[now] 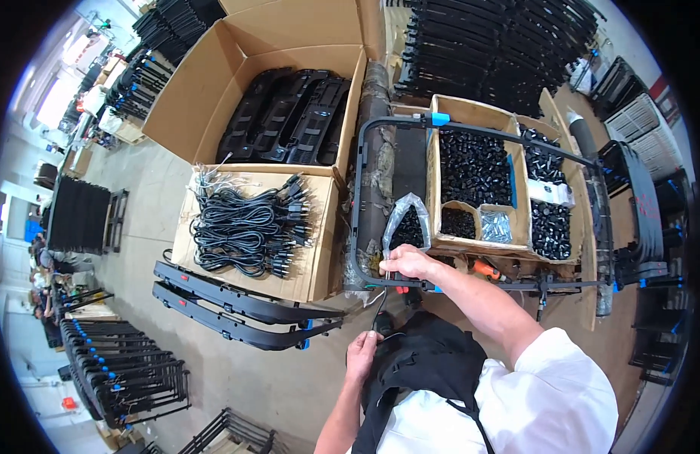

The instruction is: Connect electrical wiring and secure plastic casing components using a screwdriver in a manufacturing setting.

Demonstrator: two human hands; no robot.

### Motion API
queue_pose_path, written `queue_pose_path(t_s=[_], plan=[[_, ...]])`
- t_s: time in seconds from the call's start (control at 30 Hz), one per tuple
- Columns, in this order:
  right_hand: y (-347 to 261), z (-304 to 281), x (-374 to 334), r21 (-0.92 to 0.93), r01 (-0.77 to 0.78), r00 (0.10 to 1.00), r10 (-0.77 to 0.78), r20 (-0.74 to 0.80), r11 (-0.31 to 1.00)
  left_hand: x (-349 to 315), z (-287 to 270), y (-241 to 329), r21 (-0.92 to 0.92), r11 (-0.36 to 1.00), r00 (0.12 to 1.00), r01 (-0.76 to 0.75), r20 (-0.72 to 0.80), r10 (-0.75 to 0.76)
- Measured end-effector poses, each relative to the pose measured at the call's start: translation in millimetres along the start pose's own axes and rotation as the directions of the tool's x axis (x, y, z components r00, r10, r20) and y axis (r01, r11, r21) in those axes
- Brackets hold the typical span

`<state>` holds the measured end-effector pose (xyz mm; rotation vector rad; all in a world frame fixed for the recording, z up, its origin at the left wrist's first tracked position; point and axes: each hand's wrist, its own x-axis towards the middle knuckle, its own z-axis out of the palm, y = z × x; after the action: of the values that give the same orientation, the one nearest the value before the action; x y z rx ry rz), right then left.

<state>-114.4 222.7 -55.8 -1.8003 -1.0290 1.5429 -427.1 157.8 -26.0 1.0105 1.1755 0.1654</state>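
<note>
The black frame point(482, 136) lay flat across the middle right of the picture, its long axis running left to right and tilting down toward the right, with blue clips at its corners. The right hand point(407, 262) gripped the lower rail of that frame near its lower left corner, fingers curled over the rail. The left hand point(361, 354) sat lower, at centre bottom, fingers pinched on a small black part point(382, 323) with a thin wire against the dark apron point(426, 363); how tightly it closed could not be told.

Inside the frame's outline sat a divided cardboard box point(438, 174) filled with small black pieces, one little compartment holding silvery screws point(497, 226). A clear plastic bag point(407, 223) of more black pieces stood just left of it, right above the right hand. An orange-handled tool point(486, 268) lay beside the lower rail.

To the left, a shallow carton point(320, 261) held bundled black power cords point(248, 227). Above it, a large open carton point(206, 91) held stacked black plastic panels point(289, 113). Two long black strips point(240, 314) lay on the floor below the cord carton, pointing left to right
</note>
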Motion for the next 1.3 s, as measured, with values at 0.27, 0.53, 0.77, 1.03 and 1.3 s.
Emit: queue_pose_path(t_s=[0.27,0.53,0.77,1.03,1.3], plan=[[-4,-29,23,0.679,0.216,0.833,0.231,-0.503,0.702,16,41,18,0.234,0.957,0.975,-0.169,-0.106,0.198],[-41,-77,10,0.143,0.026,0.98,0.003,-0.201,0.989,54,69,44,-0.031,0.984,0.968,-0.174,-0.189,0.165],[-19,-18,22,0.01,0.193,0.927,-0.179,-0.33,0.981,56,77,63,-0.061,0.987,0.98,-0.149,-0.143,0.139],[-44,-6,43,-0.135,0.249,0.859,-0.283,-0.427,0.959,75,72,63,-0.2,0.953,0.965,-0.228,-0.176,0.194],[-53,-7,39,-0.163,0.221,0.887,-0.267,-0.376,0.962,81,67,58,-0.222,0.957,0.977,-0.185,-0.151,0.154]])
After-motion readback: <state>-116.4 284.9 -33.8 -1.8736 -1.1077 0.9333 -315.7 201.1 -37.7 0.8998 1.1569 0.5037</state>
